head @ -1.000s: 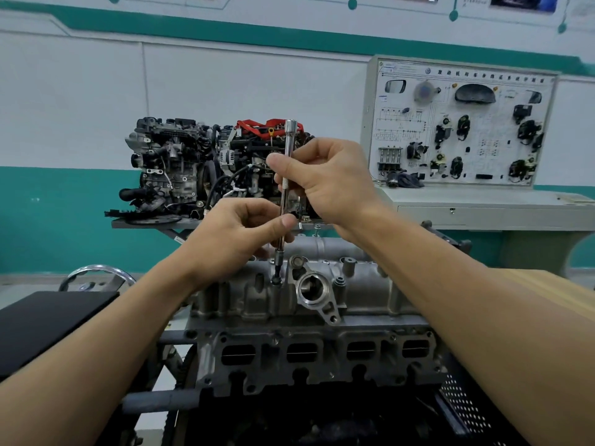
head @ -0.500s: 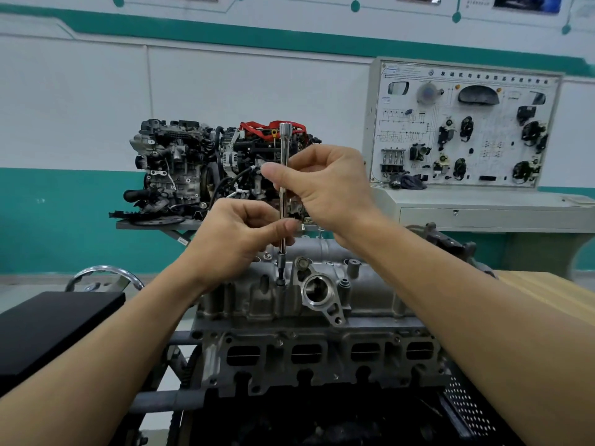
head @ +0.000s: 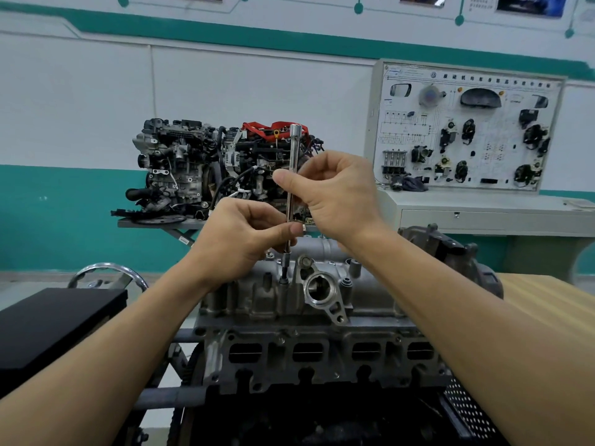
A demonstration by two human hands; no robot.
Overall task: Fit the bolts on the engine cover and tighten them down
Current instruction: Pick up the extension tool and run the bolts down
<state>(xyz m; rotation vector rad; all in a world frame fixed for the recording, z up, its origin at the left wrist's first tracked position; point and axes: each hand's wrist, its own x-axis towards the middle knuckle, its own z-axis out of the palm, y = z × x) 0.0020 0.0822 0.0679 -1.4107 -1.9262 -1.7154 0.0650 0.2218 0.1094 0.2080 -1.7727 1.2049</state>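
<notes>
Teal-banded walls back the workshop, with a display engine [head: 193, 175] on a far stand at left. Nearer, the left hand [head: 238, 239] pinches the lower shaft of a long socket extension [head: 292, 175] between thumb and curled fingers. The bar stands almost upright, its tip seated on a bolt [head: 283, 280] at the near left of the engine cover [head: 257, 300]. The right hand [head: 335, 194] pinches the shaft higher up. A wiring panel [head: 467, 130] stands far right. The step looks like spinning this bolt down by finger. Next, it likely calls for keeping the bar square, then a ratchet on its open top for final tightening.
</notes>
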